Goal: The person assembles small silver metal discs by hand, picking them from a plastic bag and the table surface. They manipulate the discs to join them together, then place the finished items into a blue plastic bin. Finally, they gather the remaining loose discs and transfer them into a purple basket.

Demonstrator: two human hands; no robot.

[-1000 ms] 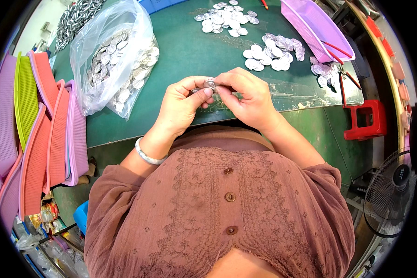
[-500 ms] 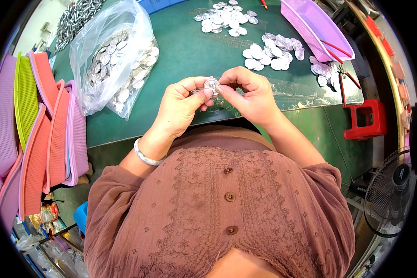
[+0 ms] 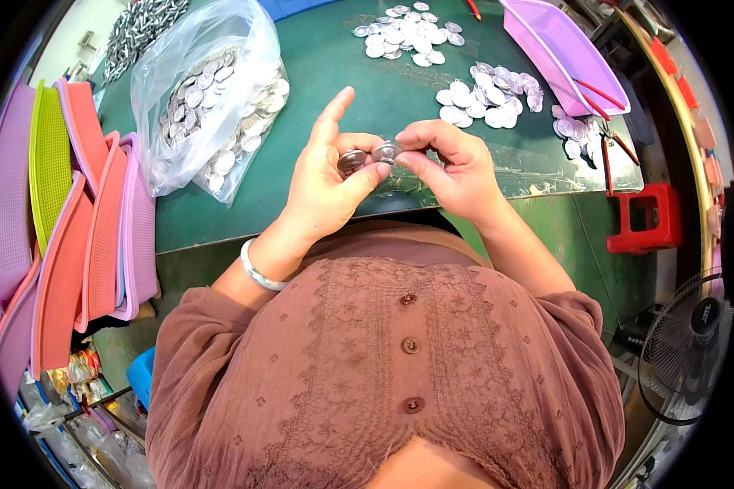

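Observation:
My left hand [image 3: 322, 183] has its index finger raised, while the thumb and other fingers hold round silvery metal pieces. One metal disc [image 3: 351, 160] sits tilted between its fingers. A second silvery disc [image 3: 387, 152] is at the tip of the left thumb, and my right hand [image 3: 453, 167] pinches its other side with thumb and index finger. Both hands are above the near edge of the green table [image 3: 318, 65]. Fine detail on the discs is too small to make out.
A clear plastic bag [image 3: 159, 77] of similar discs lies left. Loose disc piles [image 3: 408, 34] lie further back. A purple basket [image 3: 538, 49], red-handled pliers [image 3: 620, 143], a red stool [image 3: 656, 220] and a fan [image 3: 685, 350] are right. Stacked coloured baskets [image 3: 53, 155] stand left.
My left index finger has lifted away from the disc and points up. A second disc now shows clearly in the left hand. Both hands stay close together at the table edge.

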